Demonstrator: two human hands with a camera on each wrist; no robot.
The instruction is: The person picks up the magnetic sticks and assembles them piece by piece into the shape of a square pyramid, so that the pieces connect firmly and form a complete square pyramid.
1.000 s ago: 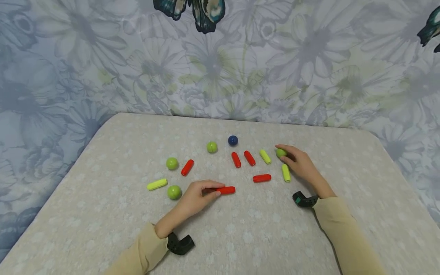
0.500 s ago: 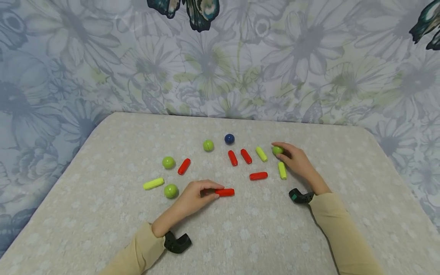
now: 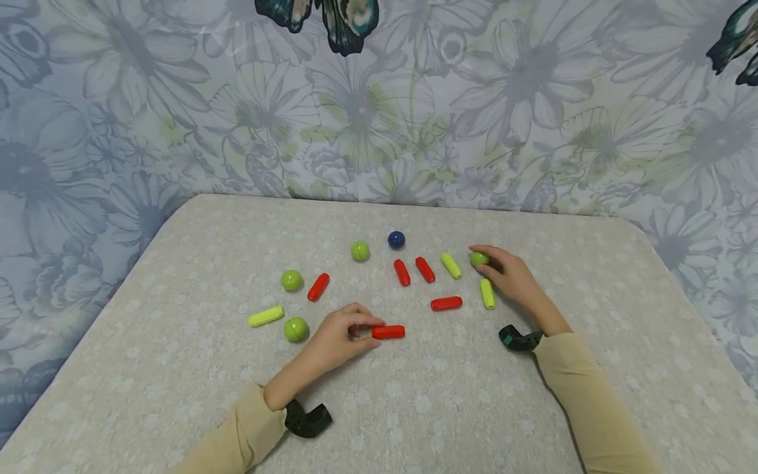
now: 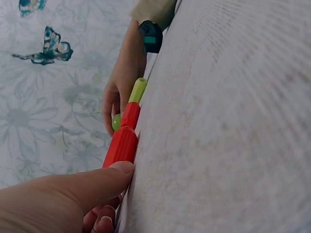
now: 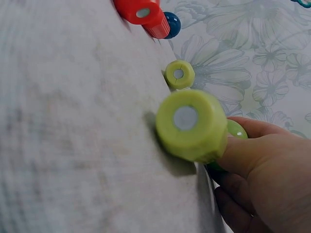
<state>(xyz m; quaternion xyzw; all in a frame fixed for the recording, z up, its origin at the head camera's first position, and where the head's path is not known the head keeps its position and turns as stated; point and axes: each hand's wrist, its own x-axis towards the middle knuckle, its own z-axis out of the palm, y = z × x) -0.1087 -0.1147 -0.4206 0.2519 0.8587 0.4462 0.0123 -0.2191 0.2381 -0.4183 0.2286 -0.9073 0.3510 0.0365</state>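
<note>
A short red stick [image 3: 388, 332] lies on the cloth in front of my left hand [image 3: 334, 339]. Thumb and forefinger are spread on either side of its near end, with a small gap showing in the head view. In the left wrist view the thumb [image 4: 104, 182] overlaps the stick's end. At the right, my right hand [image 3: 515, 280] holds a green ball [image 3: 478, 259] between thumb and fingers. A yellow-green stick [image 3: 487, 294] lies just below that hand; its end carries a grey disc [image 5: 185, 118] in the right wrist view.
Red sticks [image 3: 447, 303] and another yellow-green stick [image 3: 451, 266] lie between the hands. A dark blue ball [image 3: 396, 239] and a green ball [image 3: 360, 251] sit farther back. More green balls [image 3: 296, 329] and a yellow-green stick [image 3: 266, 316] are at the left. A flowered backdrop [image 3: 367, 131] rises behind the table.
My left thumb and forefinger have spread away from the red stick, which they pinched before. The right hand stays at the green ball. The head view has shifted slightly.
</note>
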